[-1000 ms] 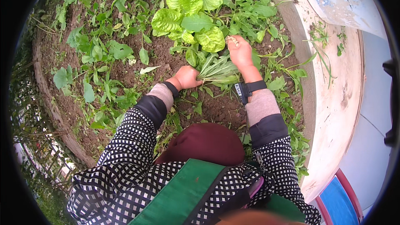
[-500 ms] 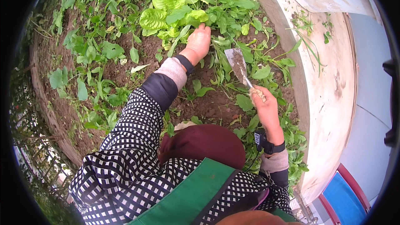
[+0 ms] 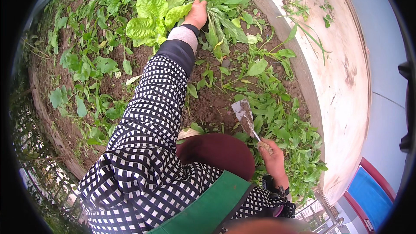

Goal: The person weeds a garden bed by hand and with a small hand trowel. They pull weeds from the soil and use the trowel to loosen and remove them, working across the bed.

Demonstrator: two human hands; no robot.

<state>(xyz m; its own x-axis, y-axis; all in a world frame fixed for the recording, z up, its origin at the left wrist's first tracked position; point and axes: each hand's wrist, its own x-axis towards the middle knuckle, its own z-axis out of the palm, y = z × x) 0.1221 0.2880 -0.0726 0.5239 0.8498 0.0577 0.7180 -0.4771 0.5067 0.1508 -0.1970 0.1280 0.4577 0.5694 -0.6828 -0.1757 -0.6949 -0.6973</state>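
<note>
At the far side of the bed, my left hand [image 3: 197, 14] is closed round a bunch of leafy green plants [image 3: 224, 27], whose long leaves spread out to its right. Just left of it, pale green lettuce [image 3: 147, 17] with broad crinkled leaves grows up against my wrist. My right hand [image 3: 274, 161] grips the handle of a scraper [image 3: 245, 116] close to my knee. Its flat metal blade is smeared with soil and points away over the bed, apart from the left hand.
Brown soil [image 3: 211, 106] shows between low weeds and greens [image 3: 286, 134]. A pale concrete ledge [image 3: 342, 91] borders the bed on the right. Beyond it, a blue seat with a red frame [image 3: 368, 197] stands at the lower right. A fence [image 3: 41, 173] lies at far left.
My left hand has reached farther away, and the bunch of leaves beside it now fans out to the right. My right hand has drawn back nearer to me with the scraper.
</note>
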